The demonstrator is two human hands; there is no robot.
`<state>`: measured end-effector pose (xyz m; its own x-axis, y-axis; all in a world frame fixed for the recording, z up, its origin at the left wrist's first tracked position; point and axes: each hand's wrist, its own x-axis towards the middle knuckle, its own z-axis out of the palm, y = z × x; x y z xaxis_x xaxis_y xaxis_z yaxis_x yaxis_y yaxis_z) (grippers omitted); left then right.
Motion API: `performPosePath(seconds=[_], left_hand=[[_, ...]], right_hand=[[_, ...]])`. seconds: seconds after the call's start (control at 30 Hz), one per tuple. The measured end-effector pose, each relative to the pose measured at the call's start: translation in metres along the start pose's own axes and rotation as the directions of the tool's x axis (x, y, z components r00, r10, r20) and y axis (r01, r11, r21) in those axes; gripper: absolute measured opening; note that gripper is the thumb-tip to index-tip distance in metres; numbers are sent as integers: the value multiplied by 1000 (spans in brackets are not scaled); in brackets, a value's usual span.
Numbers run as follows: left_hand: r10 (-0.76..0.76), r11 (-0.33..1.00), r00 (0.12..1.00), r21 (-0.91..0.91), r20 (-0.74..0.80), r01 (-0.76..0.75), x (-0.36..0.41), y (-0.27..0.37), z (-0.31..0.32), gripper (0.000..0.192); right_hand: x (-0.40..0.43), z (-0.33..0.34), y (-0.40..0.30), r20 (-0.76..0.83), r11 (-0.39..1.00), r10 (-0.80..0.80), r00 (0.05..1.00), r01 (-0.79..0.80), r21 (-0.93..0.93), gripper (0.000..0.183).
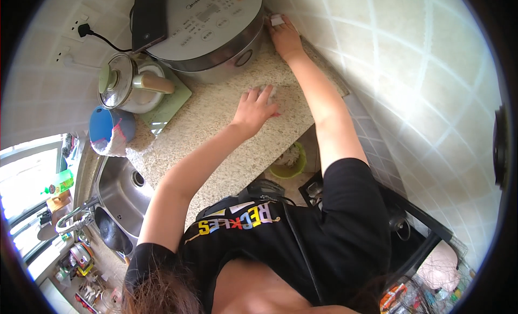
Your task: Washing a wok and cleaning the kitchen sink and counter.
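Observation:
On the speckled stone countertop point(210, 124), my left hand point(253, 111) presses down on a crumpled pale cloth point(269, 93), with a bit of pink-red showing by its thumb. My right hand point(284, 35) reaches to the back right corner, between the rice cooker point(210, 26) and the tiled wall, its fingers on a small folded white cloth or tissue point(277, 20). The cooker is silver with a pale control panel on its lid. A black phone or tablet point(149, 20) lies on the lid's left edge.
A glass kettle point(117, 81) stands on a green board point(180, 93) at left, beside a blue container point(101, 124) with a draped cloth point(115, 142). A steel sink point(121, 180) lies lower left. Below the counter's edge are a green bin point(297, 168) and a black rack point(421, 257). A plug point(85, 30) sits in the wall.

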<state>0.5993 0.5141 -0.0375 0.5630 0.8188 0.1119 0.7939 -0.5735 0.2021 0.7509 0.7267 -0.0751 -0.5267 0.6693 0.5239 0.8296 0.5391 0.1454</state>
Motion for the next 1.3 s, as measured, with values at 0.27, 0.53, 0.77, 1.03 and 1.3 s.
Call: performPosePath(seconds=[0.27,0.53,0.77,1.03,1.3], left_hand=[[-186,975,982,-120,13,187,-84,-12,-41,22],[-524,830,786,-405,-328,385,-190,-18,-42,19],[-669,726,676,-465,-308,507,-249,-8,-55,24],[-739,666,574,-506,-352,548,-273,-3,-72,21],[-797,590,397,-443,-456,675,-322,-8,-97,22]], right_hand=[[-74,-68,15,97,999,25,995,-29,40,55],[-215,-159,22,265,974,223,938,-208,-87,60],[-158,-92,-26,193,911,216,957,-269,311,55],[-66,-60,-252,346,880,285,894,-387,276,52],[-110,-142,-415,363,537,-445,819,-80,840,48]])
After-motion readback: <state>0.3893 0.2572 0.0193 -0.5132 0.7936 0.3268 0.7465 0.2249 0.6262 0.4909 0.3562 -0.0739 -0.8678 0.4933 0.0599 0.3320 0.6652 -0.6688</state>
